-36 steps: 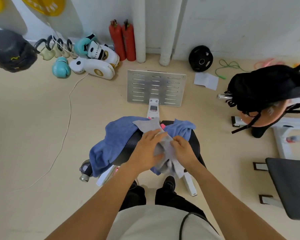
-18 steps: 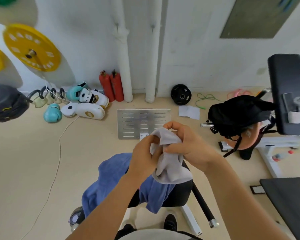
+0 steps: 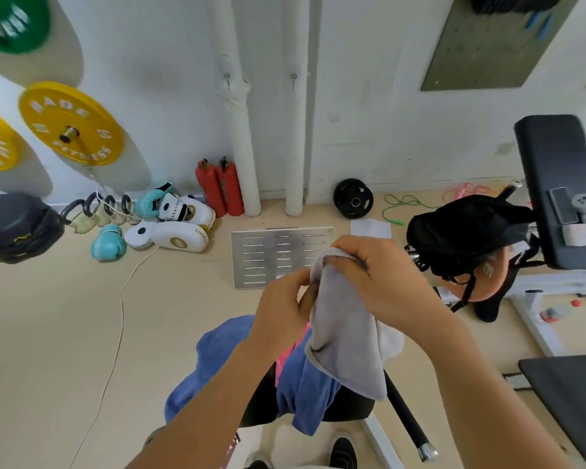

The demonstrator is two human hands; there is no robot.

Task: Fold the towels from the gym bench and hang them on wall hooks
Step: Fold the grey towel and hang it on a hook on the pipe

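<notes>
A folded grey towel (image 3: 349, 333) hangs in the air above the bench. My right hand (image 3: 376, 275) grips its top edge and my left hand (image 3: 281, 309) pinches the same edge from the left. Below them a blue towel (image 3: 217, 353) lies draped over the black gym bench (image 3: 349, 406), with a strip of pink cloth (image 3: 286, 357) showing on it. Two small metal hooks, one (image 3: 228, 77) and another (image 3: 293, 77), stick out of the white wall pipes straight ahead.
A slotted metal plate (image 3: 268, 257) lies on the floor ahead. Red extinguishers (image 3: 219, 186), boxing gloves and pads (image 3: 170, 225) line the wall on the left. A black bag (image 3: 460, 231) and an upright black pad (image 3: 559, 177) stand on the right. Yellow weight plates (image 3: 70, 125) hang on the left wall.
Both hands lifted the grey towel off the bench to chest height, and my view rose from the floor toward the wall and its hooks.
</notes>
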